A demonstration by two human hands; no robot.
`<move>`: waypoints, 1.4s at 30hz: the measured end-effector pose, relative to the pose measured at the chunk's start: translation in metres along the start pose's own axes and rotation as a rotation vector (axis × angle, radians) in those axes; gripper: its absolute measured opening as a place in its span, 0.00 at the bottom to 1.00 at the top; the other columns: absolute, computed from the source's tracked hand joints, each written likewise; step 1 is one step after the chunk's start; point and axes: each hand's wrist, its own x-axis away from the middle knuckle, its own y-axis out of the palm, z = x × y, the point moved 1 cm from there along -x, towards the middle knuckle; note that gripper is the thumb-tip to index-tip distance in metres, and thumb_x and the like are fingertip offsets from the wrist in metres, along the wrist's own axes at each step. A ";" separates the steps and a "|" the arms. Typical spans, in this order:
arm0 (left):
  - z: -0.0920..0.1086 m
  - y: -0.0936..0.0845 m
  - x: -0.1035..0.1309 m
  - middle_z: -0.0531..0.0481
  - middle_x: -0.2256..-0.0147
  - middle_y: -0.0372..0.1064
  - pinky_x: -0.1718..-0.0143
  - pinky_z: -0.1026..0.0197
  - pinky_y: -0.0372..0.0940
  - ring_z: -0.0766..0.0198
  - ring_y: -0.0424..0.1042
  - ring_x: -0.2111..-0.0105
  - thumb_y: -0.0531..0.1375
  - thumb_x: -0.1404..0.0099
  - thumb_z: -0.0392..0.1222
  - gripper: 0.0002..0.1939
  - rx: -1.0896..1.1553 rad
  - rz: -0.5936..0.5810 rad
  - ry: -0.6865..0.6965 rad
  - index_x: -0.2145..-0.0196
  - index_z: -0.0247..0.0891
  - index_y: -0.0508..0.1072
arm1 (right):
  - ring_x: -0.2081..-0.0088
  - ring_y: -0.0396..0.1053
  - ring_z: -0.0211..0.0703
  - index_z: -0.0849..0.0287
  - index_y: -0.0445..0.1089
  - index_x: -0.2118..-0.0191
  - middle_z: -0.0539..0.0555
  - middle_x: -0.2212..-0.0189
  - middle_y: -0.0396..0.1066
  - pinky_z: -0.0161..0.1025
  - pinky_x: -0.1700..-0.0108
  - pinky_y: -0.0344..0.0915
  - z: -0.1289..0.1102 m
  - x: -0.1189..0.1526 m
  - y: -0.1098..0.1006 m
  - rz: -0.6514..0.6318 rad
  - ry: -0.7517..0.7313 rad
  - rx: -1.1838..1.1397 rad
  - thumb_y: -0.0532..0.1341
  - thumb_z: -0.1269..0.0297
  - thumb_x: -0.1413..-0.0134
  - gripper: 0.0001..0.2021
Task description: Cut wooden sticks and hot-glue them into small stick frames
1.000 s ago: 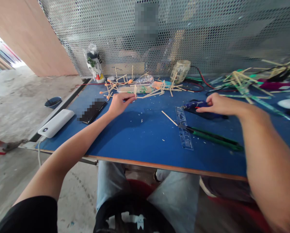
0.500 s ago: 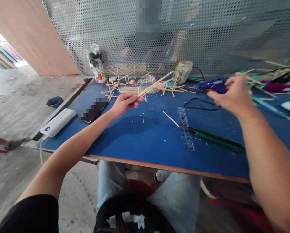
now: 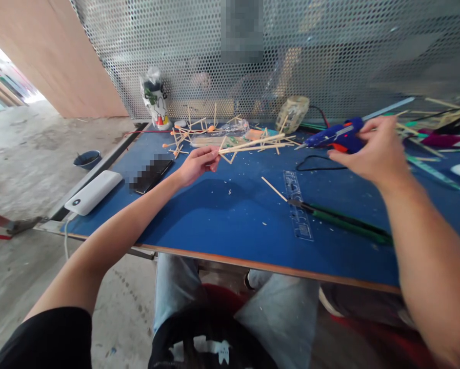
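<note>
Between the fingers of my left hand (image 3: 201, 165) is one end of a small frame of thin wooden sticks (image 3: 253, 145), its long sticks pointing right above the table. My right hand (image 3: 374, 148) is wrapped round a blue glue gun (image 3: 335, 137), whose nozzle points left, a little apart from the stick ends. A clear glue stick (image 3: 389, 108) juts from the back of the gun. Below and between my hands lie a green-handled cutting tool (image 3: 341, 220), a clear stencil ruler (image 3: 298, 207) and one loose wooden stick (image 3: 274, 188).
On the blue table (image 3: 214, 220) stand stick frames with orange joints (image 3: 181, 136), a jar (image 3: 292, 114) and a cartoon-print cup (image 3: 156, 105) at the back. A phone (image 3: 152, 175) and white power bank (image 3: 93, 192) lie left. A perforated metal panel (image 3: 191, 46) rises behind.
The stick frame has tilted down to nearly level in my left hand. My right hand has lifted and turned the glue gun, and its glue stick now shows behind it.
</note>
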 end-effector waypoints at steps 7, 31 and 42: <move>0.001 0.005 0.005 0.48 0.61 0.82 0.63 0.65 0.73 0.71 0.75 0.69 0.74 0.34 0.56 0.20 -0.199 -0.257 0.050 0.54 0.38 0.83 | 0.54 0.82 0.58 0.54 0.63 0.50 0.67 0.52 0.80 0.47 0.57 0.71 0.001 -0.001 0.006 0.186 -0.061 -0.151 0.81 0.68 0.65 0.36; -0.012 0.011 0.006 0.42 0.64 0.82 0.59 0.60 0.79 0.62 0.83 0.66 0.75 0.36 0.47 0.14 -0.348 -0.384 -0.115 0.60 0.33 0.85 | 0.73 0.60 0.44 0.55 0.77 0.64 0.52 0.77 0.66 0.47 0.66 0.63 -0.047 0.027 0.005 -0.101 -0.440 -0.111 0.69 0.42 0.54 0.21; -0.018 0.011 0.003 0.46 0.66 0.82 0.63 0.64 0.76 0.65 0.81 0.68 0.73 0.35 0.43 0.20 -0.375 -0.362 -0.137 0.47 0.35 0.81 | 0.74 0.66 0.44 0.56 0.77 0.61 0.53 0.74 0.73 0.45 0.67 0.64 -0.062 0.040 0.019 -0.296 -0.532 -0.175 0.69 0.48 0.53 0.18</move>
